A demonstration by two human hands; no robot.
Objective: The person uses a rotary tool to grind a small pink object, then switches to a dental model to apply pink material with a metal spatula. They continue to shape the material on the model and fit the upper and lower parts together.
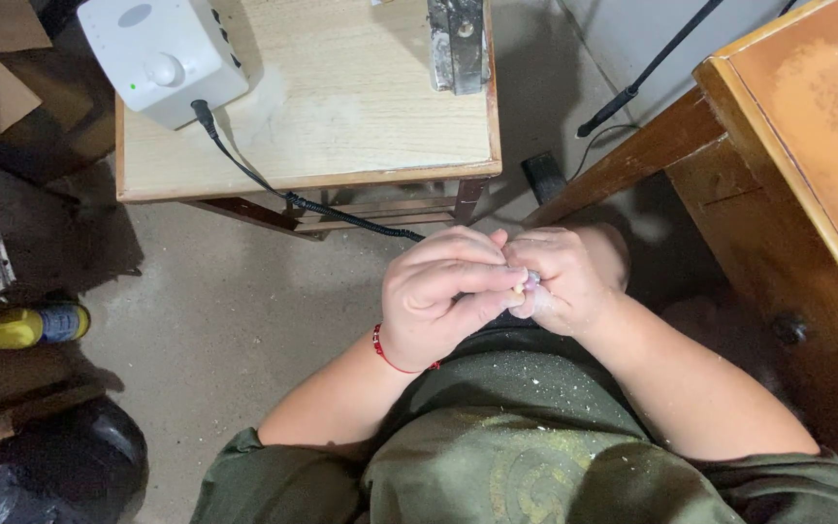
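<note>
My left hand (pixel 443 296) and my right hand (pixel 569 277) meet in front of my chest, fingers curled together. Between the fingertips they pinch a small pale object (pixel 526 284), mostly hidden, so its shape is unclear. A red bead bracelet (pixel 385 354) circles my left wrist. A black coiled cable (pixel 341 209) runs from the white box down toward my hands and disappears behind them. Fine pale dust speckles my green shirt (pixel 526 437) below the hands.
A small wooden table (pixel 341 126) ahead carries a white box device (pixel 162 53) with a knob and a grey metal block (pixel 458 39). A larger wooden table (pixel 797 126) stands at the right. A yellow-handled tool (pixel 21 327) and black bag (pixel 70 466) lie left.
</note>
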